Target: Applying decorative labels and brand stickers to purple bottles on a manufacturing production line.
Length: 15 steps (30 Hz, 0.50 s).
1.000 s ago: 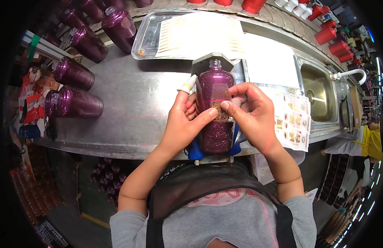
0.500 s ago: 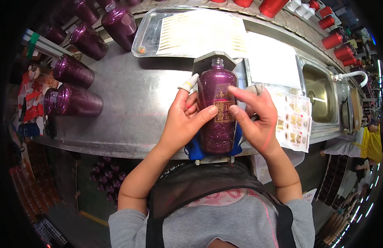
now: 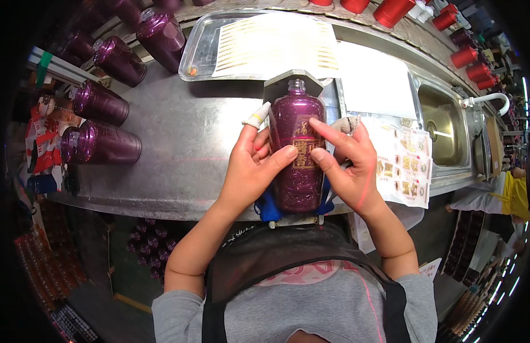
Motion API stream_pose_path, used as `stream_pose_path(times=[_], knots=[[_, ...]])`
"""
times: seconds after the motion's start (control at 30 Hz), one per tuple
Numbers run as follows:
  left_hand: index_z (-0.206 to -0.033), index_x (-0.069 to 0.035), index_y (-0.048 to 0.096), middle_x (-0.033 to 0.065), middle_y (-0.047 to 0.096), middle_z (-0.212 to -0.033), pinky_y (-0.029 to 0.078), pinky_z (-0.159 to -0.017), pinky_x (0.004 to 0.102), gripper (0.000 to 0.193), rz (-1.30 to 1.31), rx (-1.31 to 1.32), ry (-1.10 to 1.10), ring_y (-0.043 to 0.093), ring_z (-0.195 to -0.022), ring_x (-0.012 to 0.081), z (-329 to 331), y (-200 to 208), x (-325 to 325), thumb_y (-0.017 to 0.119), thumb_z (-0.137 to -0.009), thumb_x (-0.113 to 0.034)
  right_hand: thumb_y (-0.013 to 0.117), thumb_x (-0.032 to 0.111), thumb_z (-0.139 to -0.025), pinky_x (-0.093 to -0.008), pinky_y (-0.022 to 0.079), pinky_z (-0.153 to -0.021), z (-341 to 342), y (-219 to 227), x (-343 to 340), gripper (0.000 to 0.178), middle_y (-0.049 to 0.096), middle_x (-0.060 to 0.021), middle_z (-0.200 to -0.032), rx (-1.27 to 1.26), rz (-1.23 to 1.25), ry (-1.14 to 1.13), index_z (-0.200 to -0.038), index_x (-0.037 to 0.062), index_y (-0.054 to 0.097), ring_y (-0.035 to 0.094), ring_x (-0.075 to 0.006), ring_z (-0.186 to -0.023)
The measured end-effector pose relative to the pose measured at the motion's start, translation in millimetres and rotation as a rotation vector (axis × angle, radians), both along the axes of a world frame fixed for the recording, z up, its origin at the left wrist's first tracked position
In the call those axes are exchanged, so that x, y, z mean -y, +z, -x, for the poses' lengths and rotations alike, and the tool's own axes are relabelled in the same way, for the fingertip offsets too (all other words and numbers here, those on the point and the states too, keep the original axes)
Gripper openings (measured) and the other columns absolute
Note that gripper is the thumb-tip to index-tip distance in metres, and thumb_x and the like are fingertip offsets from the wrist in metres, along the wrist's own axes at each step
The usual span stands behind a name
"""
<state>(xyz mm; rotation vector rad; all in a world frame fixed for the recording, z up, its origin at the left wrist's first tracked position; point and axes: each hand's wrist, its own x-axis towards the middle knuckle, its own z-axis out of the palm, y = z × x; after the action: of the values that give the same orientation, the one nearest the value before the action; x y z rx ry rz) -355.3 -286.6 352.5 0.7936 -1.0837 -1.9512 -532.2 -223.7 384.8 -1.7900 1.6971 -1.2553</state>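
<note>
A purple glass bottle [image 3: 297,186] lies neck-away in a cradle with blue pads [image 3: 269,207] and a grey angled plate [image 3: 281,83] behind its neck. Gold lettering on a clear decal [image 3: 304,146] covers the bottle's front. My left hand [image 3: 250,166] grips the bottle's left side, thumb pressed on the decal's left edge; its index finger, in a white finger cot [image 3: 256,116], points up. With fingers apart, my right hand [image 3: 352,160] touches the decal with index fingertip and thumb. Its wrapped finger [image 3: 346,124] stands beyond the bottle's right side; the remaining fingers are partly hidden.
Several purple bottles [image 3: 102,143] stand along the left of the metal table [image 3: 173,143]. A metal tray [image 3: 197,48] holds a printed sheet [image 3: 265,48]. On the right are a white sheet [image 3: 376,80], decal sheets [image 3: 405,166], a sink [image 3: 445,123] and a tap [image 3: 485,103]. Red bottles [image 3: 393,11] line the back.
My right index fingertip has come down onto the upper decal, and the thumb has shifted slightly. The left hand keeps its hold on the bottle. The whole view has moved slightly.
</note>
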Motion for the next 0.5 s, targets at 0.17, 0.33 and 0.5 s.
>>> stream_pose_path(times=[0.17, 0.33, 0.5], knots=[[-0.147, 0.0, 0.017, 0.0188, 0.048, -0.134, 0.044, -0.1, 0.0333, 0.081, -0.011, -0.026, -0.018, 0.051, -0.121, 0.0214, -1, 2, 0, 0.069, -0.085, -0.006, 0.068, 0.007, -0.084, -0.0187, 0.037, -0.058, 6, -6, 0, 0.036, 0.058, -0.0057, -0.091, 0.291, -0.111, -0.056, -0.12, 0.0048, 0.062, 0.045, -0.0052, -0.065], [-0.148, -0.001, 0.016, 0.0184, 0.044, -0.137, 0.043, -0.101, 0.0326, 0.084, 0.037, 0.021, -0.046, 0.051, -0.122, 0.0211, -1, 3, -4, 0.07, -0.084, -0.005, 0.07, 0.008, -0.084, -0.0132, 0.034, -0.051, 1, -9, 12, 0.04, 0.052, 0.0024, -0.091, 0.756, -0.277, -0.03, -0.116, 0.0045, 0.046, 0.039, 0.0039, -0.055], [-0.148, -0.001, 0.016, 0.0181, 0.045, -0.136, 0.043, -0.101, 0.0324, 0.084, 0.025, 0.026, -0.03, 0.05, -0.122, 0.021, -1, 3, -5, 0.07, -0.083, -0.004, 0.07, 0.003, -0.083, -0.0171, 0.049, -0.059, 3, -13, 14, 0.047, 0.052, -0.0081, -0.107, 0.65, -0.337, -0.005, -0.119, 0.0022, 0.04, 0.06, -0.0044, -0.07]])
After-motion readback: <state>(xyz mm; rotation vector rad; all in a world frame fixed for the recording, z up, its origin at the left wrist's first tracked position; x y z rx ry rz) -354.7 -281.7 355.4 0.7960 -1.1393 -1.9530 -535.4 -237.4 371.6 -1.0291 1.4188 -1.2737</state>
